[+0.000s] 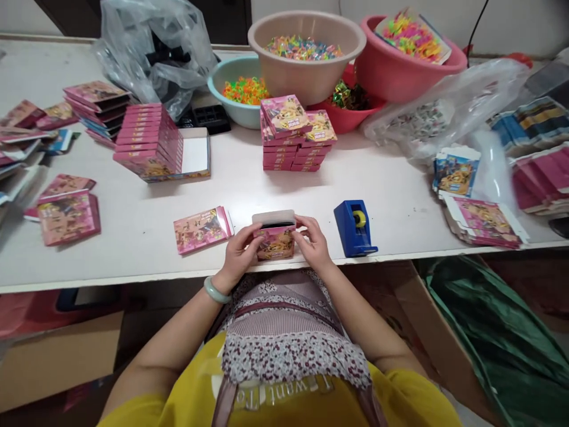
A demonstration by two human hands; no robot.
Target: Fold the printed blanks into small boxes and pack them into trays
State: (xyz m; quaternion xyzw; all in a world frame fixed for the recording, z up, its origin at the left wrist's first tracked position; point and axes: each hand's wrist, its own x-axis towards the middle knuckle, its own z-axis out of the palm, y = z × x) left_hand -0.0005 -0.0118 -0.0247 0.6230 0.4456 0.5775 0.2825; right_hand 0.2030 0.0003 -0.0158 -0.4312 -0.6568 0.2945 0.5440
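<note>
Both hands held a small pink box (274, 238) at the near edge of the table (267, 196), its top flap open and pale. The left hand (239, 252) gripped the box's left side with curled fingers, a pale green bangle (216, 291) on its wrist; the right hand (312, 242) pinched the right side, thumb and fingers closed against the card. Just left of the left hand lay a flat pink box (203, 229). Just right of the right hand stood a blue tape dispenser (354, 228). Further left sat loose pink boxes (69, 217). Beyond the hands rose a stack of pink boxes (296, 135), and to its left a leaning row of boxes (149, 141). Farthest off stood a beige bowl (306, 56), a teal bowl (237, 89) and a pink basin (400, 59), all with bright small pieces inside. Well to the right lay clear plastic bags (440, 110).
</note>
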